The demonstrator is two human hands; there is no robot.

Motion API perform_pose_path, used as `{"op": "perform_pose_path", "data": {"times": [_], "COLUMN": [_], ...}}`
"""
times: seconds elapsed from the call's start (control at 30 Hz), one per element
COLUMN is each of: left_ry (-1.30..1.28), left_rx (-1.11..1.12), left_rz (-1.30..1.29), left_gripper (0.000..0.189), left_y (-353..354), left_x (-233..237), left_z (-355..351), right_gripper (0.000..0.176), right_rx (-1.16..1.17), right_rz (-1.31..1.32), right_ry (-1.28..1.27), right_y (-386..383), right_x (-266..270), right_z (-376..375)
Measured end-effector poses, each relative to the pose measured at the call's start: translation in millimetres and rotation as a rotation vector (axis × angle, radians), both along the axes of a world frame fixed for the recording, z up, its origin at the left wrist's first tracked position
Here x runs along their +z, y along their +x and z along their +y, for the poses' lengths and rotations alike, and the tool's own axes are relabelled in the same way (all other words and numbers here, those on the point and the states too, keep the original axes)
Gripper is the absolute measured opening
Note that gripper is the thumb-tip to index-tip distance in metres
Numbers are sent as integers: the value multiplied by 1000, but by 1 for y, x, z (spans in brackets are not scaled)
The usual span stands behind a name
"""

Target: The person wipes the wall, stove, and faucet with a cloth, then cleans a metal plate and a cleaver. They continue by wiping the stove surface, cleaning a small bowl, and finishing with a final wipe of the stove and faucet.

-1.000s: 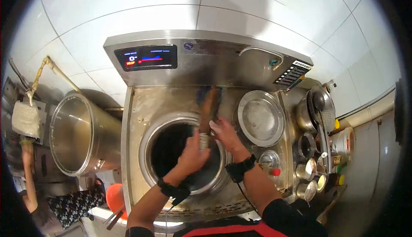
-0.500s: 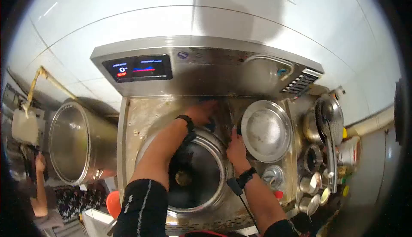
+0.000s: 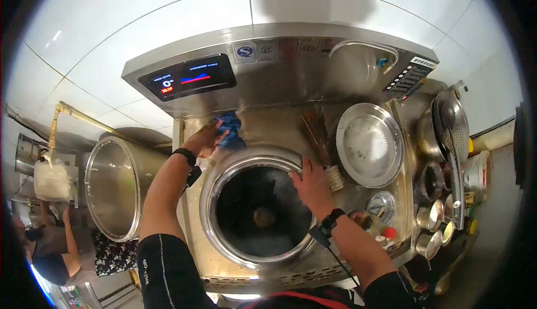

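Note:
My left hand [image 3: 204, 140] is at the back left of the steel stovetop, its fingers on a crumpled blue cloth [image 3: 229, 131]. Part of the cloth sticks out past the fingertips. A dark round wok [image 3: 246, 197] with a shiny steel rim is set into the stovetop between my arms. At the wok's right rim rests my right hand [image 3: 312, 189], fingers apart and holding nothing visible. Just beyond it lies a bamboo wok brush [image 3: 316, 133] with a pale wrapped end close to my knuckles.
A shallow metal basin [image 3: 370, 147] stands right of the brush, with a glass bowl [image 3: 381, 204] in front. Ladles and a strainer [image 3: 454, 119] lie over pots at far right. A tall steel pot [image 3: 114, 189] stands left. Another person [image 3: 61, 247] is at far left.
My left hand has moved left along the back of the stovetop, and the blue cloth now shows clearly. My right hand stays near the wok's right rim. The camera view has shifted.

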State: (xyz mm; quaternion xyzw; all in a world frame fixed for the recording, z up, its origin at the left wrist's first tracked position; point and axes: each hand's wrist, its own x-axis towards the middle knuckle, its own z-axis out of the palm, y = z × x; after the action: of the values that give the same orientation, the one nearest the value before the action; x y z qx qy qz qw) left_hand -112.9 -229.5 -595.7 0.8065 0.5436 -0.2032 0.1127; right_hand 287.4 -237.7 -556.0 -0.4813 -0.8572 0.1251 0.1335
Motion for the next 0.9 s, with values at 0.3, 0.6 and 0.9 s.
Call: {"op": "perform_pose_path", "data": {"times": [0.3,0.6,0.9], "left_ry": [84,-30,121], "left_rx": [339,128,430], "left_rz": [40,237,-403], "left_gripper": [62,44,12], "left_y": [-6,39,107], "left_x": [-21,7,41], "left_z": [-111,-246,-361], "right_gripper": [52,52,59], "right_rx": [-3,-27,-21], "right_rz": [-69,-140,-219], "right_ry": [99,159,100], "right_y": [-3,-8,-10], "right_x": [-9,-8,-8], "right_z": [1,-1,3]}}
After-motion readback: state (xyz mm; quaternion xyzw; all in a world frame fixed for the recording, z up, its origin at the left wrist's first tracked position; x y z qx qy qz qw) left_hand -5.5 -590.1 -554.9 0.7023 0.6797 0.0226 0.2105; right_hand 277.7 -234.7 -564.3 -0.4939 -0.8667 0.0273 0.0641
